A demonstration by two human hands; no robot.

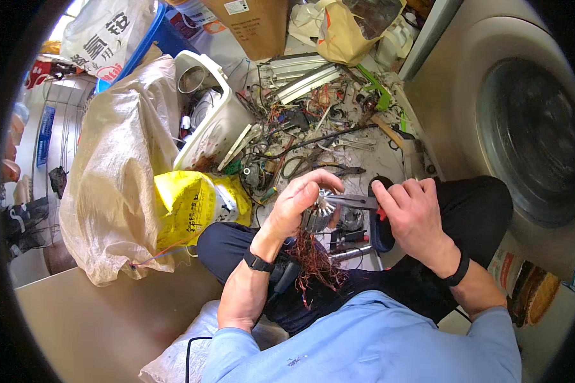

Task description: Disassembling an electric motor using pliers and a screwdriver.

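Sitting low: a person in a light-blue shirt (364,338) and dark trousers (469,207), legs bent.
Copper-coloured wires (316,268): hanging in a loose tangle above the lap.
Left hand (291,204): fingers curled partway round a finned metal part (317,219), with the wires below it.
Right hand (412,214): closed around red-handled pliers (354,202), their nose at the finned rim.
Scrap pile (300,118): cables, rods and metal pieces strewn beyond both hands.
White bin (233,121): beside the pile, on its left.
Cardboard box (252,32): behind the pile.
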